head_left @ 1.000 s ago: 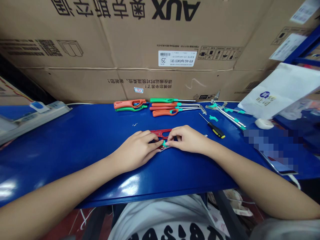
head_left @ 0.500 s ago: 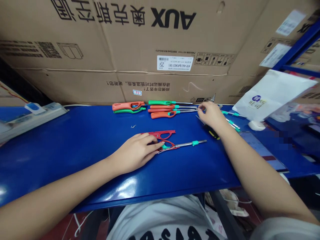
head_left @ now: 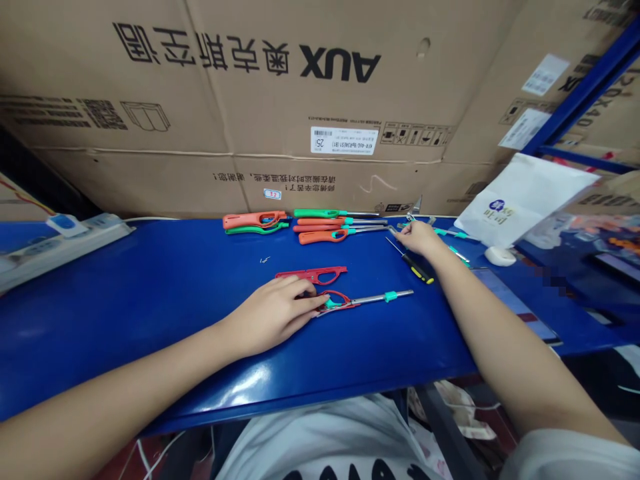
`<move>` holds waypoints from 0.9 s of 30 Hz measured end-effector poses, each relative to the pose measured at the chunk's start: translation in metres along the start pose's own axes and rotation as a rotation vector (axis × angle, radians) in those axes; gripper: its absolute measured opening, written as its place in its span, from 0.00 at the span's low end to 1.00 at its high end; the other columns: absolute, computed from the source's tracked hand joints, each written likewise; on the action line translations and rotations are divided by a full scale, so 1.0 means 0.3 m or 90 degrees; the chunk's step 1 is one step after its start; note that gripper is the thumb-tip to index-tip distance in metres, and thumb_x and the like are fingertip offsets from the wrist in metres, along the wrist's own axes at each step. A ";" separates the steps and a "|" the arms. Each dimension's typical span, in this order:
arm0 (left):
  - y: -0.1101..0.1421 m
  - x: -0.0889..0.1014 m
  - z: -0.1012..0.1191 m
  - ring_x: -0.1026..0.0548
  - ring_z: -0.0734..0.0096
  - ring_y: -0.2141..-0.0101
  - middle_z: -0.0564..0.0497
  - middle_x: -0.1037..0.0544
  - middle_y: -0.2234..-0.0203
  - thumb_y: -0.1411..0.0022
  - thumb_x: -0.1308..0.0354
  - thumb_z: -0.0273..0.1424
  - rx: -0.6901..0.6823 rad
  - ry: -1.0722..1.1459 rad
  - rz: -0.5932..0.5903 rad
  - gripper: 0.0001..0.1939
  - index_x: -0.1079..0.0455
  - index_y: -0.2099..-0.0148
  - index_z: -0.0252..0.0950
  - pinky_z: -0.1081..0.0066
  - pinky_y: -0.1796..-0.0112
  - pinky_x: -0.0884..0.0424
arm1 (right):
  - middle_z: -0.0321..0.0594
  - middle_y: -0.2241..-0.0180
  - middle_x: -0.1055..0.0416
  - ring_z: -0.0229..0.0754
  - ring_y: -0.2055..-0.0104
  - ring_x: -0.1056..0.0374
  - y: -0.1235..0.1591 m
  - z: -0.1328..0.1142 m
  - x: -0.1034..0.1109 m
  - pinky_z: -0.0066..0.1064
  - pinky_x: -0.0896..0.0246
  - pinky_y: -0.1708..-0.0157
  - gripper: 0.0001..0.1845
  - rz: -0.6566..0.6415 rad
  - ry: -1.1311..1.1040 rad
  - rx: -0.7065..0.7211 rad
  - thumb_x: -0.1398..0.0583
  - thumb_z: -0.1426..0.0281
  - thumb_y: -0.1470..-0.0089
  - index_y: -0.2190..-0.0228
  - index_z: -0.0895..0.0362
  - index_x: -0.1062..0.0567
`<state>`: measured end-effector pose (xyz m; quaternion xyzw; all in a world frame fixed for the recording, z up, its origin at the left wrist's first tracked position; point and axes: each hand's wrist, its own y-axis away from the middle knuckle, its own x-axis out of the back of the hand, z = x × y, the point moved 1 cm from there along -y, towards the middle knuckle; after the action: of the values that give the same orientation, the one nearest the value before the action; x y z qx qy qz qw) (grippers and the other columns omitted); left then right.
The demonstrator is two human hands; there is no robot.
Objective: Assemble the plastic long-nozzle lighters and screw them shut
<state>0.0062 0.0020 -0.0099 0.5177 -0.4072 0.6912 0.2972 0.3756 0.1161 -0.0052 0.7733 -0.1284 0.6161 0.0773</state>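
Note:
My left hand [head_left: 273, 310] rests on the blue table with its fingers closed over the handle of a red long-nosed lighter [head_left: 345, 303]. The lighter has a teal trigger and a metal tube with a teal collar, pointing right. Just beyond my fingers lies a red handle shell half [head_left: 327, 273], partly covered by the hand. My right hand [head_left: 419, 237] is further back, its fingers pinched together beside the lighter tubes. A small greyish end shows at its fingertips, too small to name. A screwdriver [head_left: 420, 270] with a black and yellow handle lies just below that hand.
Several orange and green lighters [head_left: 320, 237] lie along the back, with handle shells [head_left: 250, 220] to their left. Tiny screws [head_left: 264, 260] lie mid-table. A power strip [head_left: 105, 233], a white bag [head_left: 520, 200] and a large cardboard box [head_left: 280, 147] border the area.
My right hand has shifted slightly left and lower in view, and the screwdriver shows more fully. The left hand stays on the red lighter. The camera view has tilted a little.

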 end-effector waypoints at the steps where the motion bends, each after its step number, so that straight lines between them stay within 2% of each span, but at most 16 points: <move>1: -0.002 0.000 0.003 0.25 0.62 0.55 0.46 0.23 0.54 0.24 0.51 0.35 0.004 0.012 0.000 0.18 0.28 0.39 0.45 0.63 0.55 0.27 | 0.45 0.72 0.22 0.44 0.69 0.28 0.001 -0.001 0.002 0.31 0.38 0.66 0.11 -0.008 0.003 0.005 0.38 0.68 0.44 0.76 0.58 0.22; 3: -0.004 0.000 0.008 0.24 0.62 0.55 0.46 0.23 0.54 0.25 0.50 0.35 0.007 0.031 -0.004 0.18 0.29 0.38 0.44 0.63 0.54 0.27 | 0.46 0.72 0.22 0.44 0.68 0.27 0.004 -0.004 0.001 0.31 0.37 0.66 0.09 -0.017 0.007 0.014 0.38 0.70 0.44 0.75 0.58 0.22; 6: -0.005 0.001 0.011 0.24 0.62 0.53 0.45 0.23 0.52 0.25 0.50 0.34 0.009 0.052 -0.008 0.19 0.31 0.36 0.44 0.63 0.52 0.27 | 0.49 0.66 0.20 0.46 0.65 0.25 0.005 -0.007 -0.008 0.32 0.36 0.65 0.06 -0.005 0.009 0.009 0.38 0.70 0.44 0.69 0.58 0.20; 9: -0.004 0.004 0.012 0.25 0.60 0.50 0.45 0.23 0.50 0.25 0.49 0.35 0.013 0.060 -0.009 0.19 0.31 0.36 0.42 0.60 0.49 0.28 | 0.51 0.62 0.20 0.49 0.62 0.24 0.010 -0.008 -0.008 0.33 0.35 0.64 0.08 0.017 0.010 -0.006 0.37 0.71 0.45 0.63 0.59 0.20; 12: -0.005 0.009 0.015 0.25 0.58 0.49 0.44 0.23 0.49 0.26 0.49 0.35 0.017 0.067 0.002 0.20 0.32 0.35 0.41 0.58 0.47 0.29 | 0.54 0.61 0.20 0.52 0.58 0.24 0.030 -0.016 0.018 0.35 0.35 0.61 0.09 0.051 0.010 -0.003 0.38 0.72 0.45 0.62 0.61 0.21; 15: -0.005 0.016 0.018 0.27 0.58 0.48 0.43 0.25 0.47 0.26 0.48 0.35 0.024 0.073 0.035 0.21 0.33 0.34 0.40 0.57 0.48 0.29 | 0.57 0.56 0.22 0.54 0.53 0.26 0.073 -0.051 0.059 0.37 0.36 0.55 0.11 0.105 0.004 0.042 0.40 0.73 0.44 0.60 0.62 0.21; 16: -0.005 0.019 0.018 0.27 0.58 0.47 0.42 0.26 0.46 0.27 0.48 0.35 0.026 0.072 0.051 0.21 0.34 0.34 0.40 0.57 0.47 0.29 | 0.56 0.54 0.23 0.54 0.51 0.27 0.094 -0.072 0.070 0.36 0.37 0.54 0.12 0.119 -0.003 0.074 0.40 0.72 0.43 0.58 0.62 0.22; 18: -0.003 0.025 0.017 0.30 0.57 0.45 0.41 0.28 0.43 0.27 0.48 0.33 0.030 0.062 0.090 0.22 0.35 0.33 0.38 0.57 0.45 0.30 | 0.49 0.55 0.23 0.48 0.54 0.28 0.149 -0.124 0.083 0.33 0.37 0.54 0.12 0.128 -0.028 0.171 0.40 0.71 0.43 0.57 0.59 0.22; 20: 0.000 0.031 0.014 0.32 0.55 0.43 0.40 0.30 0.41 0.28 0.47 0.33 0.042 0.050 0.127 0.23 0.36 0.33 0.37 0.55 0.43 0.32 | 0.47 0.59 0.24 0.46 0.60 0.28 0.221 -0.186 0.083 0.33 0.37 0.58 0.11 0.116 -0.098 0.387 0.39 0.70 0.43 0.58 0.58 0.22; 22: 0.001 0.034 0.010 0.33 0.54 0.42 0.40 0.31 0.40 0.28 0.47 0.33 0.062 0.045 0.155 0.23 0.36 0.33 0.37 0.53 0.42 0.34 | 0.44 0.59 0.24 0.45 0.59 0.28 0.303 -0.242 0.071 0.33 0.37 0.58 0.08 0.064 -0.128 0.543 0.40 0.69 0.41 0.60 0.56 0.22; 24: -0.001 0.036 0.009 0.33 0.54 0.42 0.40 0.30 0.41 0.28 0.46 0.33 0.080 0.065 0.168 0.23 0.37 0.34 0.38 0.53 0.42 0.34 | 0.42 0.58 0.24 0.43 0.56 0.28 0.383 -0.287 0.057 0.32 0.37 0.57 0.09 -0.003 -0.159 0.643 0.42 0.68 0.37 0.58 0.54 0.22; 27: -0.008 0.038 0.012 0.29 0.57 0.45 0.42 0.25 0.45 0.29 0.43 0.35 0.097 0.158 0.157 0.22 0.34 0.36 0.37 0.57 0.44 0.32 | 0.42 0.57 0.24 0.42 0.55 0.28 0.476 -0.332 0.042 0.31 0.36 0.57 0.09 -0.069 -0.181 0.721 0.42 0.67 0.36 0.56 0.53 0.23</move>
<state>0.0066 -0.0001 0.0021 0.3956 -0.3741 0.8099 0.2182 0.2434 0.0060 0.0244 0.7744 0.2518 0.4742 -0.3348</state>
